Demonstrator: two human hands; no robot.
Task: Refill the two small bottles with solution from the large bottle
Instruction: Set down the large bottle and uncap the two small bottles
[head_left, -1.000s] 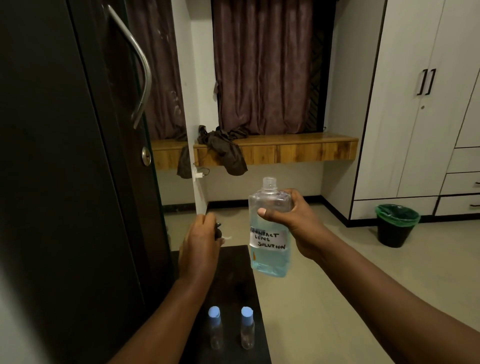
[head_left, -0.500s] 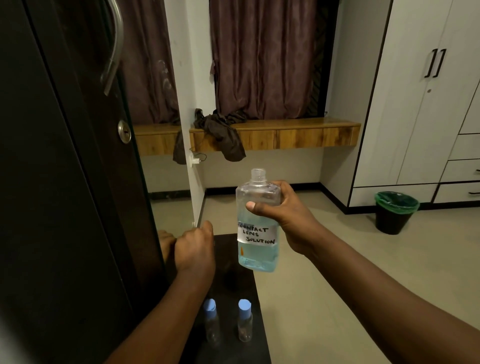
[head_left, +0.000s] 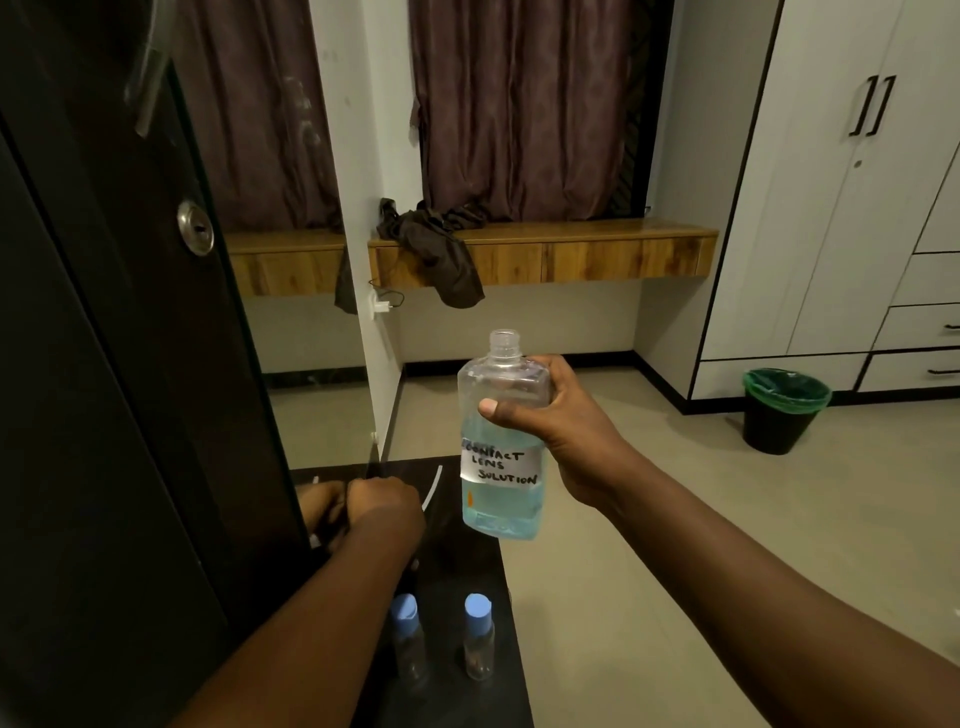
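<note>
Two hands are at work over a dark table (head_left: 467, 566) that stands against a mirrored wardrobe door (head_left: 130, 364). The right hand (head_left: 561, 415) grasps the large bottle (head_left: 501, 441) around its shoulder, thumb across the front, holding it upright in the air above the table's far end. Its neck is uncapped, and blue solution fills it to roughly the thumb; a hand-written label reads "contact lens solution". The left hand (head_left: 382, 501) is down at the table's far left, by the mirror, with fingers curled; I cannot tell whether it holds anything. The two small bottles (head_left: 441, 642) stand upright side by side at the near end, close to the table's right edge, both with blue caps on and looking nearly empty.

Risks, as I judge them: the open large bottle could slop solution if tilted carelessly, since nothing seals its mouth. The small necks are narrow, so pouring from a wide mouth would likely overshoot and wet the table. The small bottles are light and near the edge; a brush of the left forearm, which passes right beside them, could tip them.

Against the earliest frame, the left hand has dropped from chest height to the tabletop, and the large bottle has stayed upright in the same grip.
</note>
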